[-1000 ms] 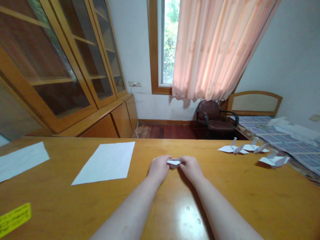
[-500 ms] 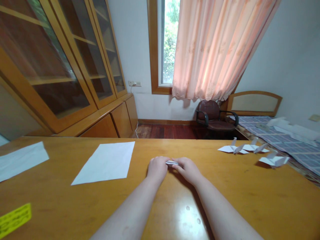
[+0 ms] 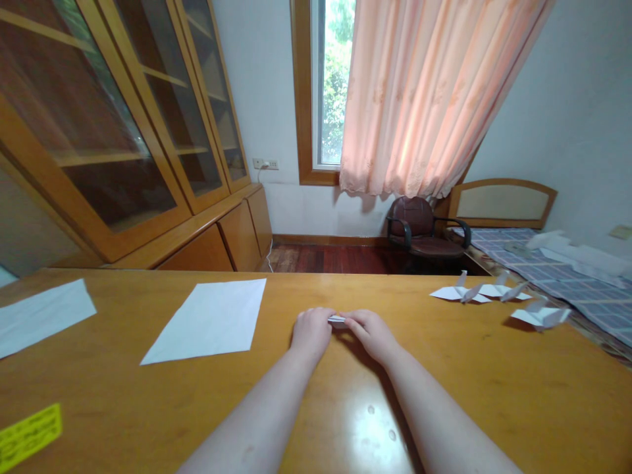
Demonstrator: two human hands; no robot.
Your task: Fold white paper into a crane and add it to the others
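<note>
A small folded piece of white paper (image 3: 337,320) lies on the wooden table (image 3: 316,408), pinched between both my hands near the middle. My left hand (image 3: 311,331) closes on its left end, fingers curled. My right hand (image 3: 371,332) presses its right end, fingers bent down over it. Most of the paper is hidden under my fingers. A flat white sheet (image 3: 211,320) lies to the left of my left hand.
Three folded paper cranes (image 3: 481,292) stand at the right of the table, one of them (image 3: 538,316) nearer the edge. Another white sheet (image 3: 42,316) lies at far left, a yellow note (image 3: 28,433) at the front left. Beyond the table are a chair, bed and cabinets.
The folded paper has been pressed flatter between my fingers, and less of it shows. My hands have drawn a little closer together and slightly away from me.
</note>
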